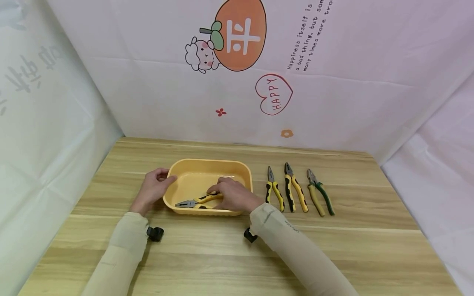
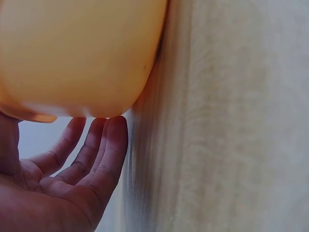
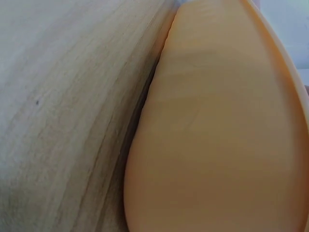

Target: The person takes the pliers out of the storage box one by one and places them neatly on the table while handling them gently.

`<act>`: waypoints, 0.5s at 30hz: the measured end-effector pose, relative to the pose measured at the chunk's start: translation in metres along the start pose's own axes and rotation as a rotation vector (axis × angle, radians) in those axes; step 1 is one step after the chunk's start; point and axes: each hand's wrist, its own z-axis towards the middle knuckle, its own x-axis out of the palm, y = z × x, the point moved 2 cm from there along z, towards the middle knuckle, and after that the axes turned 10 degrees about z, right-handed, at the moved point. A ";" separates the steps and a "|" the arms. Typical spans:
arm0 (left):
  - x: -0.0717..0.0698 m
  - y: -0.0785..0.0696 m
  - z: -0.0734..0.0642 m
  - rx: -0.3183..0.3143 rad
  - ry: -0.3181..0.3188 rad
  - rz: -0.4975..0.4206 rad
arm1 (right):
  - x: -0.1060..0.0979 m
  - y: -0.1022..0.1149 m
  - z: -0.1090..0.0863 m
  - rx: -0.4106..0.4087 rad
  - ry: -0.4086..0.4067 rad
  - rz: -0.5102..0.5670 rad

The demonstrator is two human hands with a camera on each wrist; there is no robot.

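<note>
A yellow plastic basin (image 1: 190,183) sits on the wooden table. My left hand (image 1: 153,189) holds its left end, with the thumb over the rim and the fingertips (image 2: 117,128) against the outer wall. Inside the basin, near the front wall, lies a pair of pliers (image 1: 189,203) with grey jaws pointing left and yellow-and-black handles. Reaching over the basin's right side, my right hand (image 1: 235,195) grips these handles, partly covering them. Only the basin's outer wall (image 3: 217,125) and the table appear in the right wrist view; the right hand is hidden there.
Right of the basin, three more pliers stand in a row, jaws toward the back: yellow-and-black needle-nose pliers (image 1: 272,185), larger yellow-and-black pliers (image 1: 289,181) and green-handled pliers (image 1: 326,197). White printed cloth (image 1: 166,102) hangs behind the table (image 1: 207,255) and along both sides.
</note>
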 end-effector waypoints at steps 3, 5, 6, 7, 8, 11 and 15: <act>0.000 0.000 0.000 -0.005 0.003 0.005 | 0.000 0.000 0.000 -0.008 -0.011 -0.020; 0.000 0.000 0.000 -0.006 0.005 0.008 | 0.001 0.000 -0.001 -0.006 -0.024 -0.033; 0.000 0.000 -0.001 -0.005 0.005 0.009 | 0.001 0.000 -0.001 -0.004 -0.032 -0.043; 0.000 -0.001 -0.001 -0.005 0.007 0.008 | 0.001 -0.001 -0.001 0.002 -0.038 -0.052; 0.000 -0.001 -0.001 -0.004 0.004 0.008 | 0.001 -0.001 -0.001 0.010 -0.045 -0.058; 0.000 -0.002 -0.001 -0.002 0.003 0.010 | 0.001 -0.001 0.000 0.050 -0.057 -0.070; 0.000 -0.002 -0.001 -0.009 0.008 0.007 | 0.002 0.000 0.001 0.097 -0.054 -0.094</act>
